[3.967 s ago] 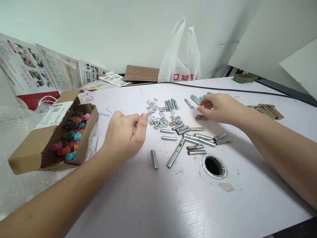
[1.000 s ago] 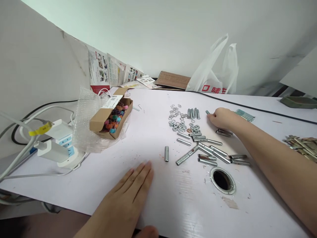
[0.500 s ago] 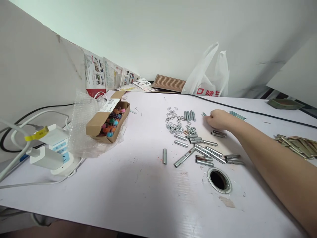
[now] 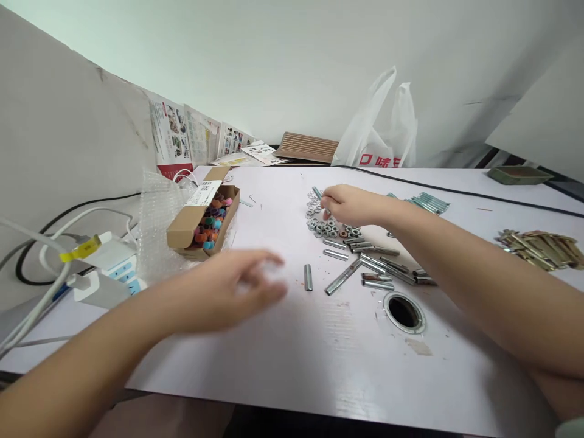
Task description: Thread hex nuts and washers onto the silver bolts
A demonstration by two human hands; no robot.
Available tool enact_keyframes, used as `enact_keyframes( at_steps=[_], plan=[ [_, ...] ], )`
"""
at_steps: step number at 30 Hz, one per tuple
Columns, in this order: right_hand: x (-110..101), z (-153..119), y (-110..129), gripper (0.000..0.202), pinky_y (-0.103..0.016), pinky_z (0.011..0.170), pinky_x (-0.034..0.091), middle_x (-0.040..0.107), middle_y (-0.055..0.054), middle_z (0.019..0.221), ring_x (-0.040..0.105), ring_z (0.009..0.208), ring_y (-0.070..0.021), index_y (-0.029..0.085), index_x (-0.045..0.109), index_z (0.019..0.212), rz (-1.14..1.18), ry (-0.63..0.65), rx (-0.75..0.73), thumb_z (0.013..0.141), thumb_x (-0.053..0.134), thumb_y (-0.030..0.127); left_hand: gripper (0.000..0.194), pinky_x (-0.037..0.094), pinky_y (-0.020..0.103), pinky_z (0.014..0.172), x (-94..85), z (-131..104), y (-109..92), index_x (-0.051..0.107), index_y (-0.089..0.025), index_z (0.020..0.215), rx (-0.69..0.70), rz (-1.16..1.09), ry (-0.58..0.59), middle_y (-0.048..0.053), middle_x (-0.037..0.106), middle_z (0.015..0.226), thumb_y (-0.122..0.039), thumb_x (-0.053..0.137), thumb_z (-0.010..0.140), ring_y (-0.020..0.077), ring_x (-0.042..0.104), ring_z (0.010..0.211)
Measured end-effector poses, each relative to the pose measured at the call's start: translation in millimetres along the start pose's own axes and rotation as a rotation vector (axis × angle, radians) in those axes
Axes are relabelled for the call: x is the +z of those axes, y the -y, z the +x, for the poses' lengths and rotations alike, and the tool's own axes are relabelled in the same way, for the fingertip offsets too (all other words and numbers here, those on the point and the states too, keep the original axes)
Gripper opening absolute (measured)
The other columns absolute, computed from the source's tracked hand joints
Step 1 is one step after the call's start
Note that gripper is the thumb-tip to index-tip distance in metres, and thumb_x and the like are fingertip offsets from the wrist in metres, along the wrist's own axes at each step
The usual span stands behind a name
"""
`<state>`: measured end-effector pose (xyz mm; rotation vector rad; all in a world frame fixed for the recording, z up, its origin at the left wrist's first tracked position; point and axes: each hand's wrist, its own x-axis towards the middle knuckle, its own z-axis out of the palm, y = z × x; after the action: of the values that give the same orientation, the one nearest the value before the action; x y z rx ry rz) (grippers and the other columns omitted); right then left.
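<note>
My right hand (image 4: 347, 204) pinches a small zinc-coloured bolt (image 4: 316, 192), its end jutting out past the fingertips. The hand is over a spread of washers (image 4: 312, 210) and hex nuts (image 4: 323, 228), hiding part of them. At the left front, my left hand (image 4: 223, 292) is in the air above the table, smeared by motion, its thumb and fingers apart with nothing between them. A single metal tube (image 4: 308, 277) lies to the right of that hand. Several more metal tubes (image 4: 374, 263) lie in a loose heap below my right hand.
A cardboard box (image 4: 182, 236) of colourful capped pieces stands on the left by bubble wrap (image 4: 157, 225) and a power strip (image 4: 123, 277). Zinc rods (image 4: 429, 202) and brassy bolts (image 4: 541, 248) lie to the right. A round hole (image 4: 404, 312) opens in the table (image 4: 283, 359).
My right hand has moved left, from beside the zinc rods to over the washers, carrying the bolt. My left hand has come into view from the lower left.
</note>
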<state>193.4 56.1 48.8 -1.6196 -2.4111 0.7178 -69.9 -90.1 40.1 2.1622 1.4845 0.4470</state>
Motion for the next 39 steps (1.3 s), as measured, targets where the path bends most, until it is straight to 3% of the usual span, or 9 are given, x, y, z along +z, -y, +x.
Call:
enact_keyframes(
  at_steps=[2, 4, 8, 11, 14, 19, 25, 33, 39],
  plan=[
    [8, 17, 4, 0.018, -0.031, 0.062, 0.038, 0.067, -0.009, 0.087, 0.055, 0.07, -0.0191, 0.018, 0.056, 0.082, -0.045, -0.059, -0.122, 0.092, 0.05, 0.031, 0.058, 0.051, 0.031, 0.073, 0.0, 62, -5, 0.064, -0.022, 0.127, -0.11, -0.054, -0.084, 0.009, 0.074, 0.101, -0.057, 0.058, 0.082, 0.0227, 0.068, 0.083],
    [17, 30, 1, 0.018, -0.029, 0.061, 0.036, 0.062, -0.005, 0.077, 0.051, 0.066, -0.016, 0.017, 0.058, 0.082, 0.0, -0.12, -0.244, 0.092, 0.049, 0.03, 0.06, 0.049, 0.032, 0.087, 9.1, 114, -3, 0.057, -0.017, 0.135, -0.061, -0.111, -0.222, 0.012, 0.068, 0.123, -0.05, 0.057, 0.085, 0.0243, 0.066, 0.101],
    [29, 37, -11, 0.023, -0.026, 0.059, 0.033, 0.052, 0.001, 0.066, 0.044, 0.062, -0.0118, 0.015, 0.058, 0.078, 0.146, -0.184, -0.374, 0.091, 0.048, 0.03, 0.04, 0.048, 0.031, 0.089, 35.4, 166, 12, 0.073, -0.011, 0.097, 0.156, -0.344, -0.242, 0.01, 0.074, 0.098, -0.044, 0.051, 0.091, 0.0221, 0.065, 0.096],
    [25, 30, -16, 0.026, -0.026, 0.058, 0.034, 0.055, 0.001, 0.067, 0.045, 0.062, -0.0116, 0.015, 0.064, 0.082, 0.151, -0.192, -0.361, 0.091, 0.048, 0.034, 0.037, 0.048, 0.029, 0.086, 47.3, 172, 18, 0.074, -0.013, 0.093, 0.213, -0.518, -0.314, 0.008, 0.075, 0.098, -0.045, 0.056, 0.088, 0.0209, 0.065, 0.097],
    [13, 19, -16, 0.024, -0.027, 0.06, 0.037, 0.065, -0.002, 0.075, 0.051, 0.063, -0.0123, 0.016, 0.069, 0.087, 0.062, -0.163, -0.269, 0.089, 0.054, 0.035, 0.037, 0.048, 0.026, 0.08, 51.4, 172, 24, 0.074, -0.013, 0.086, 0.188, -0.498, -0.373, 0.005, 0.074, 0.091, -0.047, 0.058, 0.087, 0.0176, 0.064, 0.086],
    [-4, 10, -20, 0.025, -0.029, 0.054, 0.036, 0.068, -0.004, 0.075, 0.054, 0.059, -0.014, 0.019, 0.073, 0.089, -0.066, -0.036, -0.117, 0.086, 0.06, 0.04, 0.035, 0.046, 0.026, 0.071, 56.6, 177, 38, 0.072, -0.015, 0.083, 0.089, -0.403, -0.286, 0.003, 0.072, 0.081, -0.048, 0.061, 0.084, 0.015, 0.062, 0.073],
    [-10, 14, -33, 0.025, -0.032, 0.059, 0.04, 0.069, -0.006, 0.084, 0.058, 0.069, -0.0185, 0.02, 0.074, 0.092, -0.177, -0.106, -0.038, 0.083, 0.063, 0.041, 0.03, 0.05, 0.027, 0.078, 59.6, 182, 42, 0.072, -0.014, 0.092, 0.067, -0.523, -0.189, 0.006, 0.075, 0.092, -0.041, 0.068, 0.079, 0.0178, 0.067, 0.086],
    [-3, 23, -34, 0.017, -0.033, 0.06, 0.04, 0.065, -0.006, 0.074, 0.058, 0.067, -0.0196, 0.019, 0.07, 0.087, -0.164, -0.257, 0.067, 0.082, 0.063, 0.034, 0.024, 0.053, 0.028, 0.079, 59.4, 183, 40, 0.071, -0.012, 0.089, 0.017, -0.556, -0.172, 0.007, 0.074, 0.089, -0.032, 0.073, 0.075, 0.0168, 0.068, 0.082],
    [-20, 26, -60, 0.026, -0.036, 0.062, 0.042, 0.067, -0.008, 0.08, 0.06, 0.073, -0.0247, 0.022, 0.07, 0.085, -0.29, -0.19, 0.254, 0.076, 0.072, 0.046, 0.023, 0.053, 0.03, 0.083, 60.0, 184, 41, 0.072, -0.013, 0.089, 0.03, -0.546, -0.167, 0.007, 0.075, 0.09, -0.031, 0.073, 0.074, 0.0169, 0.068, 0.082]
  ],
)
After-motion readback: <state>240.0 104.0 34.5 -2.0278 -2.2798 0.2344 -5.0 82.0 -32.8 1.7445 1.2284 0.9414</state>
